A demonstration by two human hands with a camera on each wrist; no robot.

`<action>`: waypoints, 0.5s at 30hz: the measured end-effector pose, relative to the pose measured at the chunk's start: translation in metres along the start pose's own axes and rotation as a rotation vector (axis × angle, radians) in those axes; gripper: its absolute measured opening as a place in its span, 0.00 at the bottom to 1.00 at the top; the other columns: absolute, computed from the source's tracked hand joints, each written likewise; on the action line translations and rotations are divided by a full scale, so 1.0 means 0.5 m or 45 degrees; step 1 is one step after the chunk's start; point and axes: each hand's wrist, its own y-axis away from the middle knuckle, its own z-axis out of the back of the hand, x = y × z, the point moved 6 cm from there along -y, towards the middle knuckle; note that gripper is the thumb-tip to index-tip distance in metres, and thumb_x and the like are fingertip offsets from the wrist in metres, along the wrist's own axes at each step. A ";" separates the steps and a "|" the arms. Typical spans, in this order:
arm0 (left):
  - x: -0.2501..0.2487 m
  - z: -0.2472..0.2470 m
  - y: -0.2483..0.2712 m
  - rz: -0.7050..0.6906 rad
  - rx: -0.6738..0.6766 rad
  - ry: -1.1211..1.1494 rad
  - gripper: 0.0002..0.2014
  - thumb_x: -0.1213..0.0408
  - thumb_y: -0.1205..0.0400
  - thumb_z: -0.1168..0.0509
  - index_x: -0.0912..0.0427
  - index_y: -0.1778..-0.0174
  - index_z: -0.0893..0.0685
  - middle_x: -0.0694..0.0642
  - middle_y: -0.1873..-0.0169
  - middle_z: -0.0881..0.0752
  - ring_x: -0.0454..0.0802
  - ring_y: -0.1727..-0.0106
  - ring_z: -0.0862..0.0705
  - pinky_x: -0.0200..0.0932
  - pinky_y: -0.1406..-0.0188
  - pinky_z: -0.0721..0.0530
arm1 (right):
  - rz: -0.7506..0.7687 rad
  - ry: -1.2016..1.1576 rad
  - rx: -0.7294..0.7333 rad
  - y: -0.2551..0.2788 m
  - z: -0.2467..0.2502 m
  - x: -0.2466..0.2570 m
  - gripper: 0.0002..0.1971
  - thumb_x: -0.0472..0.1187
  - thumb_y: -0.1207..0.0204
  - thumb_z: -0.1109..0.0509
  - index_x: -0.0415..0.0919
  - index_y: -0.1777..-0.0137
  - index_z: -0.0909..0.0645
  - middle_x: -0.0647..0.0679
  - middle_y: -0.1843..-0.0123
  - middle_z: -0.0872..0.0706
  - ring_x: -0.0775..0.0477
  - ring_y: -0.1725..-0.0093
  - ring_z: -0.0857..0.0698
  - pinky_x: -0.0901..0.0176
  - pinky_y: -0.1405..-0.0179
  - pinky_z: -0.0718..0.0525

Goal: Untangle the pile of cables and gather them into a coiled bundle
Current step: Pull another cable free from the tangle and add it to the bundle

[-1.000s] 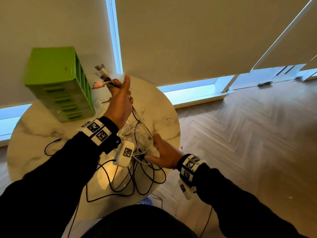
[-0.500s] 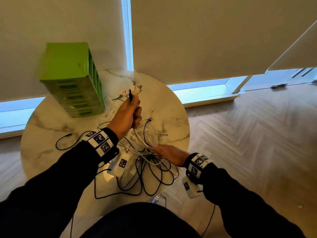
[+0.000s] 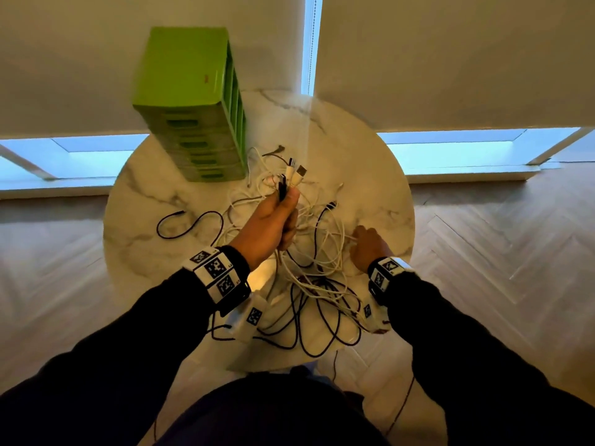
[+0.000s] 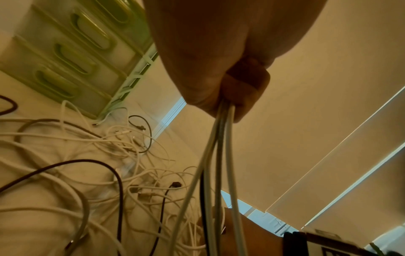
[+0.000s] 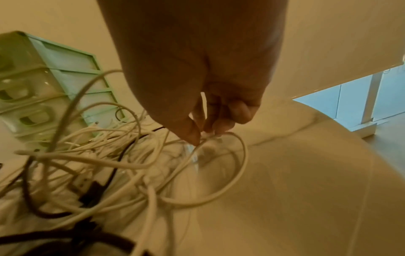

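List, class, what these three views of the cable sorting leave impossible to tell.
- How many cables the left hand holds: fist hides them, left wrist view.
- What the right hand pinches: blurred white cable, right wrist view.
- Contents of the green drawer unit: fronts closed, every view.
- The table's near edge: arms cover it, head view.

Black sleeves (image 3: 135, 333), white wristbands (image 3: 214, 273) with black square-patterned markers.

Round marble table by shaded windows

A white marble-topped table (image 3: 380, 188) stands on herringbone wood floor (image 3: 502, 252). At its 11 o'clock sits a green drawer unit (image 3: 190, 101). Cream roller blinds (image 3: 450, 59) cover most of the glazing; pale blue daylight shows below them, perhaps from low window panes (image 3: 450, 152).
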 end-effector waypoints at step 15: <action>0.033 0.041 -0.016 -0.008 -0.096 -0.005 0.17 0.51 0.08 0.46 0.51 0.63 0.34 0.49 0.72 0.38 0.45 0.77 0.40 0.39 0.79 0.37 | 0.360 -0.314 -0.657 0.007 0.200 0.069 0.11 0.42 0.20 0.29 0.42 0.40 0.18 0.40 0.37 0.20 0.38 0.45 0.16 0.43 0.44 0.18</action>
